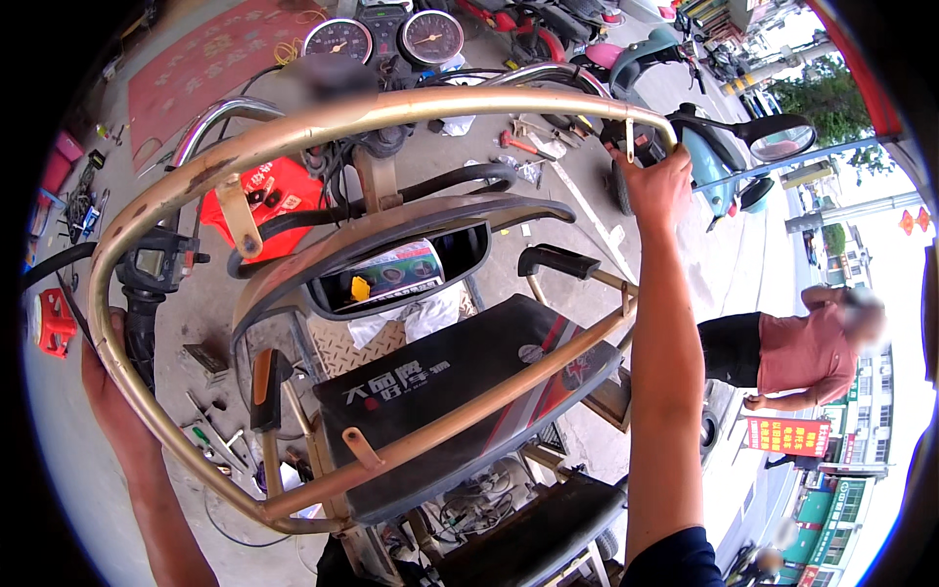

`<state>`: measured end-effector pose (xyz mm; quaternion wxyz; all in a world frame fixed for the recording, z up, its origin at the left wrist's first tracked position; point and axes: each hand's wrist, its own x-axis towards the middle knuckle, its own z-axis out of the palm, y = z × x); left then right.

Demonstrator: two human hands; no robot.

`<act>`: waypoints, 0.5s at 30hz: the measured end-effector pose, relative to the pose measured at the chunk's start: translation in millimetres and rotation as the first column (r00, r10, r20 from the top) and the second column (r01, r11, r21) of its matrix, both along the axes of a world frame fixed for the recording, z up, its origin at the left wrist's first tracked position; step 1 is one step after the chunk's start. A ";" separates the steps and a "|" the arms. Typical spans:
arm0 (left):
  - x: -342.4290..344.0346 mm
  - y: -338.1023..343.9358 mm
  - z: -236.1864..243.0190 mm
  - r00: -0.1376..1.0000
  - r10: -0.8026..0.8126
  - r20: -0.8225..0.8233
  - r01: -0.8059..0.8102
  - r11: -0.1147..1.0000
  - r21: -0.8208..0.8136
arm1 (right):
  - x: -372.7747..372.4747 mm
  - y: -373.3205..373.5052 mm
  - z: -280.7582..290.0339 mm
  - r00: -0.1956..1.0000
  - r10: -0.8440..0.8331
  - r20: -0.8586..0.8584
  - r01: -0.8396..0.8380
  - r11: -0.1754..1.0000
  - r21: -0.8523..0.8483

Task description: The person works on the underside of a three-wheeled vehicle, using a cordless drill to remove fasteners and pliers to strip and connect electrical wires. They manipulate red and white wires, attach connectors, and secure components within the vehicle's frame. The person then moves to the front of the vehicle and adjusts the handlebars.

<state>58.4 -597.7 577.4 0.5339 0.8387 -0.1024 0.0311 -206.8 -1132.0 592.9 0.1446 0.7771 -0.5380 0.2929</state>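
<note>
A large bent tubular metal frame [504, 101], gold-coloured and worn, with small welded tabs, spans the view over a three-wheeled vehicle. My right hand [653, 181] is closed around its upper right corner, beside a black handlebar control. On the left, my left hand [102, 377] grips the frame's side tube next to the black handlebar grip [142, 333]; its fingertips are mostly hidden. Below the frame are the vehicle's black seat [445, 391] with printed graphics and an open front storage compartment [333, 305] holding papers and a yellow piece.
Two round gauges [430, 37] stand beyond the handlebar. A rear-view mirror [782, 138] juts out at right. Tools, including a red-headed hammer [526, 145], lie on the floor. A person [797, 347] in a pink shirt stands at right; parked scooters [646, 59] line the back.
</note>
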 end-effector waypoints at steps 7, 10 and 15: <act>0.9 2.5 -3.0 0.999 -0.001 -0.050 0.001 1.000 0.006 | -50.4 -42.1 53.1 0.903 0.390 0.179 -0.418 0.705 0.573; 0.8 4.0 -6.7 0.997 -0.014 -0.074 0.008 0.997 -0.077 | -54.8 -54.6 47.4 0.949 0.254 -0.187 -0.074 0.756 0.651; 0.9 7.1 -10.2 0.996 -0.026 -0.081 0.020 0.997 -0.078 | -37.6 -31.0 9.6 0.986 -0.114 -0.119 0.140 0.961 0.238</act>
